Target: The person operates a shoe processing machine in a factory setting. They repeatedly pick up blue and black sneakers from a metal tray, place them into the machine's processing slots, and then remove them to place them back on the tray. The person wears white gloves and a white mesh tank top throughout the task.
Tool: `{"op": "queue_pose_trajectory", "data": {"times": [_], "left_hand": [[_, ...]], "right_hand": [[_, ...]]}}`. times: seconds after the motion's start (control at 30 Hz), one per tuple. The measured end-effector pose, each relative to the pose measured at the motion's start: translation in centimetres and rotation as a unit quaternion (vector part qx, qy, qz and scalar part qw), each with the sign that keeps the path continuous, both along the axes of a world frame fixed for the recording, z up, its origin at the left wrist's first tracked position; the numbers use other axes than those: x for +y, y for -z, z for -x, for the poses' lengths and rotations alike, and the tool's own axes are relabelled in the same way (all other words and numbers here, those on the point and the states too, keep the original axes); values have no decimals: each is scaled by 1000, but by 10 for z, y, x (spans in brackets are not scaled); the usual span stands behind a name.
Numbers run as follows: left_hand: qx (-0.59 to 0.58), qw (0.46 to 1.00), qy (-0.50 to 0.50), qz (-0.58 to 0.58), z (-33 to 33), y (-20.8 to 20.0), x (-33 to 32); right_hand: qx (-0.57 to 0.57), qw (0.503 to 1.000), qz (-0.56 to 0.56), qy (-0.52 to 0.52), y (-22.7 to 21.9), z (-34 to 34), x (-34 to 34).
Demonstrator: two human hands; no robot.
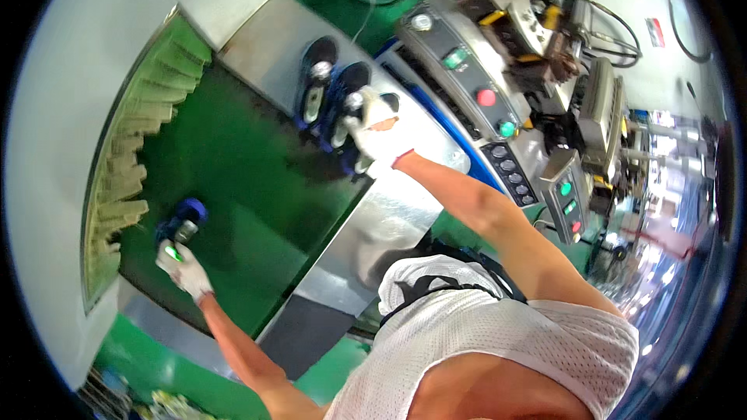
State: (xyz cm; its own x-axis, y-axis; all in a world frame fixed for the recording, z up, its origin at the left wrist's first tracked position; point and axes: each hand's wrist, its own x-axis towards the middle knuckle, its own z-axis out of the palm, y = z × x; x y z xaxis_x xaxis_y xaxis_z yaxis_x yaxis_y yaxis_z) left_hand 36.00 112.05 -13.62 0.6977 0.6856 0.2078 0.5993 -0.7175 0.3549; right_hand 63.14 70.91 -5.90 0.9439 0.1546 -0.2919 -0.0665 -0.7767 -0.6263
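My left hand (185, 271), in a white glove, is over the green conveyor belt (241, 187). Its fingers close on the near end of a dark blue shoe-shaped piece (185, 222) with a silvery middle. A small bright green patch shows on the glove. My right hand (377, 136), also gloved, is blurred and curls over a similar piece (391, 99) on the metal ledge, hiding most of it. Two more such shoe-shaped pieces, one at the left (313, 89) and one in the middle (348, 105), lie beside it, overhanging the belt's edge.
A pale strip curtain (144, 148) hangs at the belt's left end, below a light machine housing (70, 109). Beyond the metal ledge (261, 50) stands a machine with a control panel (467, 70) carrying red and green buttons. Another button box (566, 194) is at the right.
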Motion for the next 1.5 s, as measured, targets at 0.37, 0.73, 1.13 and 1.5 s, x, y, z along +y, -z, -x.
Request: {"op": "queue_pose_trajectory", "data": {"times": [0.37, 0.73, 1.13, 1.5], "left_hand": [[-7, 869, 382, 314, -54, -174, -380], [30, 597, 790, 138, -220, -330, -624], [-168, 651, 722, 163, -380, -364, -731], [-23, 857, 514, 16, -619, -185, -764]], "right_hand": [[68, 948, -70, -303, -108, 149, -142], [-23, 939, -336, 74, -181, 130, -376], [109, 636, -715, 268, -187, 131, -473], [46, 581, -756, 299, -202, 128, -476]]}}
